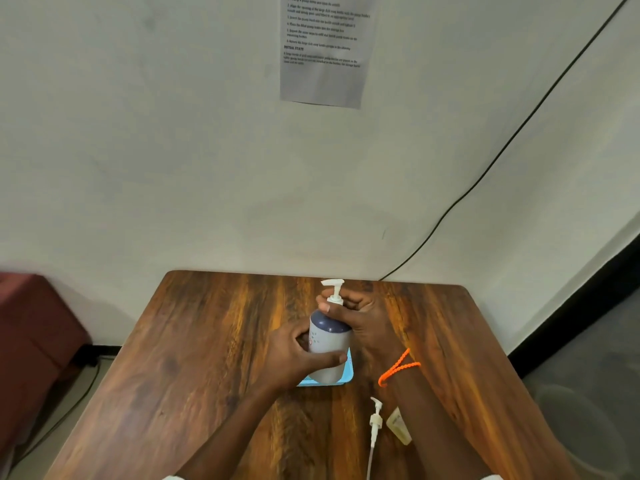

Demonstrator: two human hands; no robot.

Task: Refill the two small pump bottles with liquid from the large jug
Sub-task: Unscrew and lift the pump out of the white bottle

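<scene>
Head view. Pump bottle (328, 344), white body, dark blue shoulder, white pump head: upright over blue tray (346, 375), on wooden table (194, 358). Left hand (294, 358): wrapped round bottle body. Right hand (360, 318): fingers curled round pump collar; orange cord (398, 367) at wrist. Loose pump with tube (375, 422): flat on table below right wrist, just beside a small yellowish piece (399, 426), kind unclear.

I see through just one camera, worn on the person's head. It looks forward and down at the brown wooden table (194, 358), quite close above it. It is a wide view, so the pale wall (138, 150) fills the top half. Both arms reach in from the bottom edge.
</scene>
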